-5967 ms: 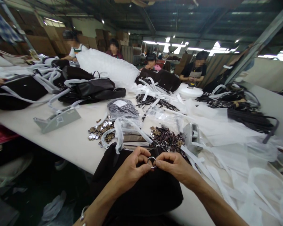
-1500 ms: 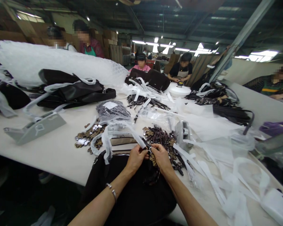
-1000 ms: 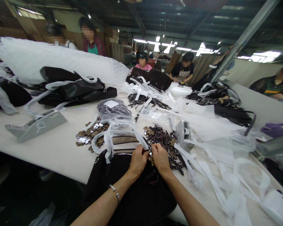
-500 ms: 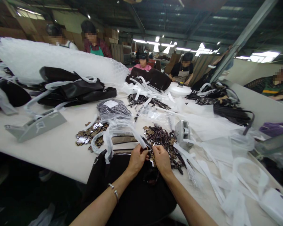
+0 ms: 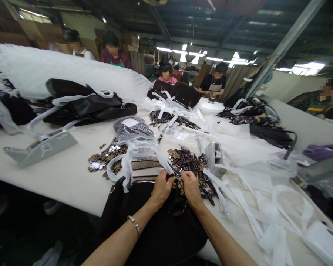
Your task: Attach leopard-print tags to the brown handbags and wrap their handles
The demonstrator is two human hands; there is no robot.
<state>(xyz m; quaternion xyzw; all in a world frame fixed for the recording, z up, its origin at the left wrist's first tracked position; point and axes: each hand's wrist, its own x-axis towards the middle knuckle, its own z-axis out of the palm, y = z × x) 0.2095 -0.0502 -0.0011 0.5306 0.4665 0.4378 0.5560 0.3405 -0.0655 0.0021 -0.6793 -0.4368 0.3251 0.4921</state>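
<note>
A dark handbag (image 5: 155, 236) lies before me at the table's front edge, its handles (image 5: 129, 166) wrapped in white film. Over the bag's upper right part, my left hand (image 5: 161, 188) is closed on a short black strap at the foot of a handle. My right hand (image 5: 192, 187) pinches the metal ring of a leopard-patterned charm (image 5: 181, 189), close to my left fingertips. Fingers partly hide the ring and strap. A dark looped piece (image 5: 179, 207) hangs below the hands on the bag. Just beyond lies a pile of beaded charms (image 5: 192, 162).
Flat leopard-patterned tags (image 5: 107, 159) and a plastic bag of dark pieces (image 5: 133, 129) lie beyond the handbag. Tape dispensers (image 5: 41, 147) stand left and right. White strips (image 5: 249, 214) cover the right side. More black bags (image 5: 86, 99) and bubble wrap (image 5: 72, 70) lie behind; several people work farther back.
The charm has turned slightly between my hands, and its metal ring now shows by my left fingertips. Both hands stay nearly in place. A co-worker at the back has shifted their hands.
</note>
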